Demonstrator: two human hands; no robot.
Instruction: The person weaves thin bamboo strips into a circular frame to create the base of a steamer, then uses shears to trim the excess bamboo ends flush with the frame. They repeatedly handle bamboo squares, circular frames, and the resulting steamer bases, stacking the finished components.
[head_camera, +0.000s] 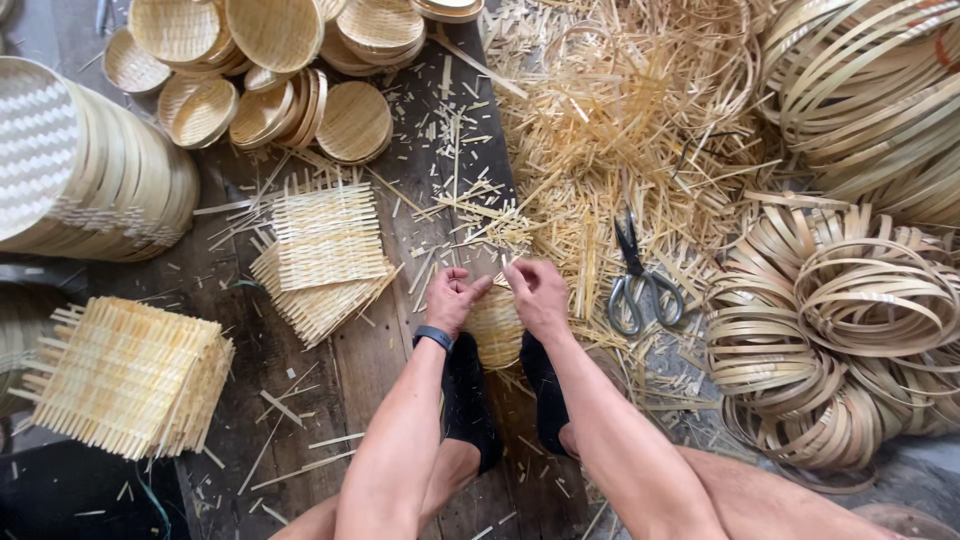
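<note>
Both hands grip one small woven bamboo basket (495, 325): my left hand (452, 300) and right hand (538, 295) pinch its far rim, closed on it, apparently to steady it between my black-socked feet (468, 400). It looks pale, round, tightly woven. Scissors (640, 285) lie just right, flat woven mats (325, 240) left.

No packages, labels, signs or screens show anywhere in this view.
</note>
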